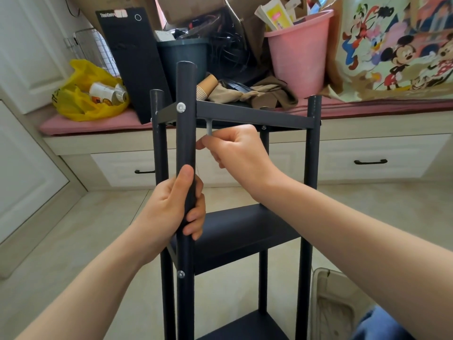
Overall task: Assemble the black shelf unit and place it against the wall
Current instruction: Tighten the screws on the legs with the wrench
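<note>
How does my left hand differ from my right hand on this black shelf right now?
The left hand wraps round the near black post; the right hand pinches a small grey wrench. The left hand sits lower, between the top shelf and middle shelf; the right hand is just under the top shelf. Both grip something.

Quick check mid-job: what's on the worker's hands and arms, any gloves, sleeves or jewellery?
Nothing is worn on them. The left hand and right hand are bare: no gloves, rings or watch visible. Both forearms are bare to the frame edge, no sleeves in view. Blue denim shows at lower right.
</note>
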{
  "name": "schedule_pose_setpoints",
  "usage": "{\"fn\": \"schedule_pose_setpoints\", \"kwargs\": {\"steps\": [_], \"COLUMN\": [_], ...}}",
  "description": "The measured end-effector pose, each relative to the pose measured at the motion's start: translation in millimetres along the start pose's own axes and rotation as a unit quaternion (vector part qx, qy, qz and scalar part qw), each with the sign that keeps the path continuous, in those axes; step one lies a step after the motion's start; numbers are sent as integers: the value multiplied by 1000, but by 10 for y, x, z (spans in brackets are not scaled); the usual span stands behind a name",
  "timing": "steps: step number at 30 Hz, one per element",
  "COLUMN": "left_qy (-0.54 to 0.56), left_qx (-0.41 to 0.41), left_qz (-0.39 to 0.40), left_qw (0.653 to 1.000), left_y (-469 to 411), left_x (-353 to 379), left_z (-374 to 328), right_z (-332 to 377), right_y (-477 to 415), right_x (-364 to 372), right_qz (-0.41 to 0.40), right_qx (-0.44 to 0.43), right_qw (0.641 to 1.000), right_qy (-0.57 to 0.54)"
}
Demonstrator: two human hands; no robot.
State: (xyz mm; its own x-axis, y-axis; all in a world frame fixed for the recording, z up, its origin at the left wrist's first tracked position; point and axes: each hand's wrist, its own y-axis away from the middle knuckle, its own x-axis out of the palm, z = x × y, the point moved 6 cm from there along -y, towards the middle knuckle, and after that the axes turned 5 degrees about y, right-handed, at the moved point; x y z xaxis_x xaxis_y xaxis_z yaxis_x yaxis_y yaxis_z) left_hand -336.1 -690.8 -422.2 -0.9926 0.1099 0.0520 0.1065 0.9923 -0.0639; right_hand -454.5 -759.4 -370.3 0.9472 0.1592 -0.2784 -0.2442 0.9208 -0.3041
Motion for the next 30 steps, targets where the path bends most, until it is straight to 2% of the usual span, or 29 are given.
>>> {"fn": "schedule_pose_setpoints", "kwargs": {"steps": [7,17,30], "left_qy": [3,6,6], "left_qx": [-4,-7,-8], "left_qz": [4,11,22], "left_qw": [1000,1000,1000], "left_y": [47,14,10], "left_x": [-72,-68,-88], "left_z": [14,34,35], "right_z": [122,135,118], "right_y": [39,35,18], "right_x": [122,62,74], "right_qz": [26,-31,-15], "right_qx": [-42,-91,-79], "right_qw": [999,995,997], "right_qy": [5,-4,7]}}
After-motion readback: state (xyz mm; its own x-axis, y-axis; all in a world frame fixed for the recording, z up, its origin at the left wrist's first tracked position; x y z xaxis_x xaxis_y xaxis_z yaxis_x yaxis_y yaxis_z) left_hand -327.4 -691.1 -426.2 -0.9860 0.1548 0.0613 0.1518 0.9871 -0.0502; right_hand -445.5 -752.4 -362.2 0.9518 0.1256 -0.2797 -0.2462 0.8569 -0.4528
